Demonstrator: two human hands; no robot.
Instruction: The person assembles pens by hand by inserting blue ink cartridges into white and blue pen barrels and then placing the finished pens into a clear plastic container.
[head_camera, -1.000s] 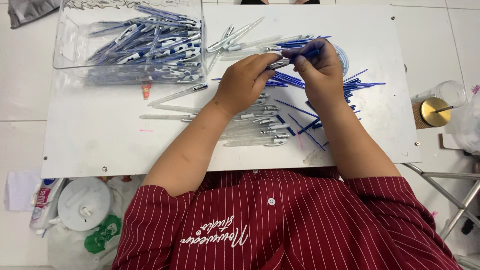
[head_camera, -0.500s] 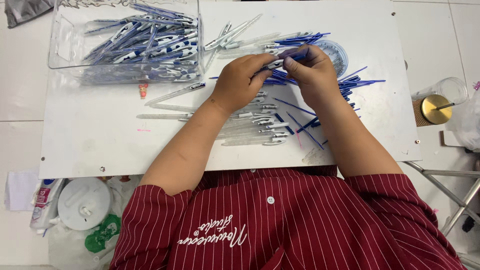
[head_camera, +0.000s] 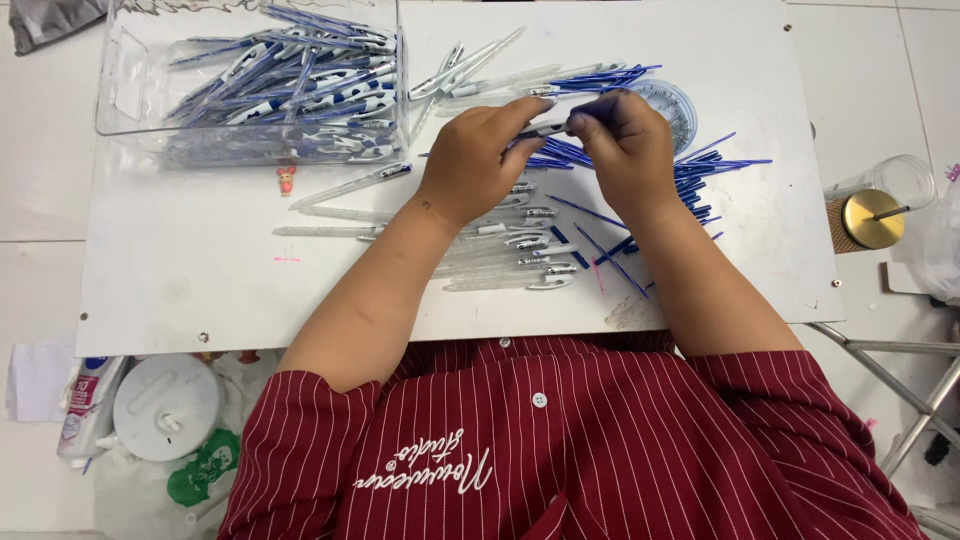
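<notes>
One pen (head_camera: 545, 129) between two hands (head_camera: 560, 150), one clear bin (head_camera: 120, 80)

White tabletop (head_camera: 200, 290) set over a pale tiled floor (head_camera: 40, 200), strewn with pen parts.

Carries a clear plastic bin (head_camera: 120, 90) at the far left corner, filled with assembled blue-and-white pens (head_camera: 300, 80). Just before the bin, a tiny pink figurine (head_camera: 286, 180) and a few clear pen barrels (head_camera: 350, 187) lying flat. At the middle, a row of clear barrels with clips (head_camera: 520, 262), partly covered by forearms. Toward the far right, a loose heap of thin blue refills (head_camera: 715, 165) beside a round clear lid (head_camera: 675, 100). More clear barrels (head_camera: 470, 65) fanned near the far edge. Screws visible at the near corners; a faint pink mark (head_camera: 287, 259) on bare surface at left.
</notes>
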